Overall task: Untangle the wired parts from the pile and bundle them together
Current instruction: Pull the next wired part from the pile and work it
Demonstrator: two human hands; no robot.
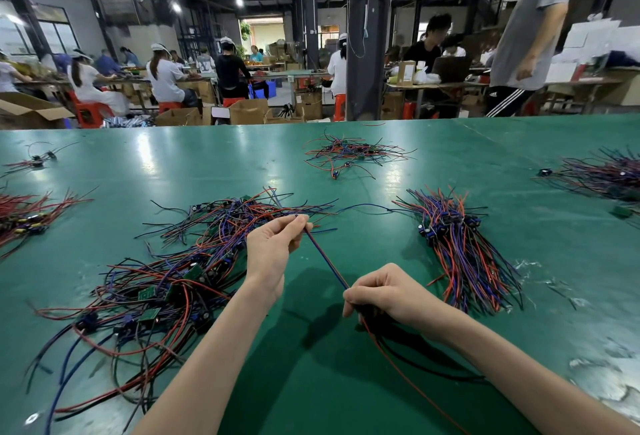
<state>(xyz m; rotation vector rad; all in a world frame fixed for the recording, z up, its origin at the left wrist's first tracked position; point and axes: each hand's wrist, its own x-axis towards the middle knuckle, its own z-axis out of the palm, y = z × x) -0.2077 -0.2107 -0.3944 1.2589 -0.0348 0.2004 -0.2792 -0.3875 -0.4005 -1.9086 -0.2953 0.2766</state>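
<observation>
Two hands were up over the green worktop (207, 171), and a pair of wires (327, 263), one blue and one red, ran taut between them! The left hand (273, 247) sat higher and further out, thumb and fingertips pinching the far ends of those wires, right at the near edge of the tangled pile (166, 282). The right hand (384, 292) was lower and closer to the body, fingers curled tight round the other end. Whatever dark part sat inside that fist was hidden, so I could not tell its shape. Below the fist a red lead (398, 362) and some dark leads trailed down onto the worktop beside the right forearm.

Left of the arms sprawled the tangled pile: red, blue and black wires looping over each other, with small green circuit boards (149, 293) and dark components caught among them. Over on the right lay the sorted bundle (457, 247), its components gathered in one cluster and its wires fanned towards the near edge, well apart from the pile. Further back, mid-worktop, a smaller scatter (349, 154) of wired parts lay loose. Another heap (609, 175) sat at the far right, and a red-heavy heap (24, 216) at the far left edge. Beyond the worktop, seated people (166, 78) sat at other benches, and one standing person (530, 29) was at the right.
</observation>
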